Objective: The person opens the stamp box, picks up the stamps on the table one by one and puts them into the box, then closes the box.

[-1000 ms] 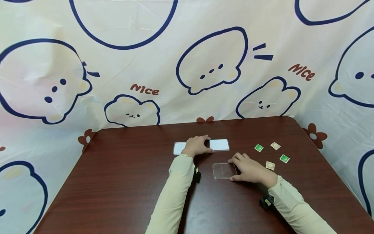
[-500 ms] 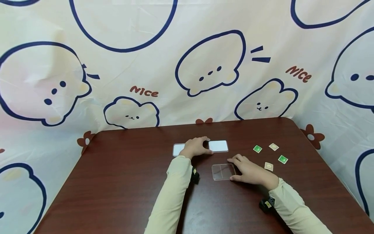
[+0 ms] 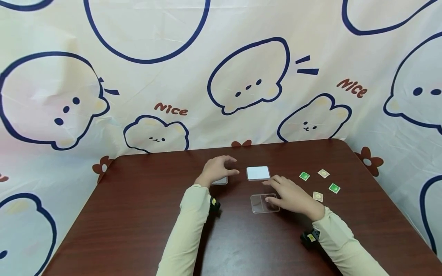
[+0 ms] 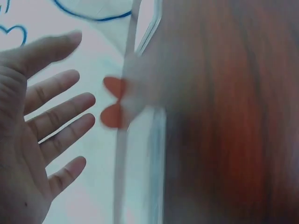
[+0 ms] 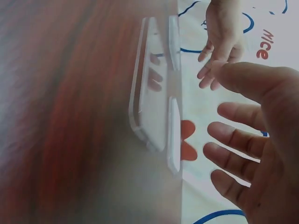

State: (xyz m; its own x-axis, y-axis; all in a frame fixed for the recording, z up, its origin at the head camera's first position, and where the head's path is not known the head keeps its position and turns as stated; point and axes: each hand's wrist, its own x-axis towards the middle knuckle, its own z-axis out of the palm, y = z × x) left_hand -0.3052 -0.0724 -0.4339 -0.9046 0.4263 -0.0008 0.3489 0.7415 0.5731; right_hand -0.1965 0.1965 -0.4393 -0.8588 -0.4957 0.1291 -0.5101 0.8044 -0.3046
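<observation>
My left hand (image 3: pixel 215 169) hovers with spread, slightly bent fingers over a white-topped flat case (image 3: pixel 220 182), which it mostly hides. A matching white flat case (image 3: pixel 258 173) lies to its right, apart from that hand. My right hand (image 3: pixel 292 194) is over the right end of a clear, see-through flat case (image 3: pixel 259 205), nearer to me. In the right wrist view, its fingers (image 5: pixel 233 135) stand apart with nothing between them and the thumb, and the clear case (image 5: pixel 135 93) lies beyond. The left wrist view shows the left palm and fingers (image 4: pixel 65 109) holding nothing.
On the right of the brown table (image 3: pixel 131 214) lie two small green square tiles, one green tile (image 3: pixel 304 176) farther back, and two cream ones, one cream tile (image 3: pixel 323 173) at the back. A patterned cloth (image 3: pixel 193 76) hangs behind the table's far edge.
My left hand has moved left, away from the left end of the right-hand white case. My right hand has left the clear case's right edge and shifted a little left and up.
</observation>
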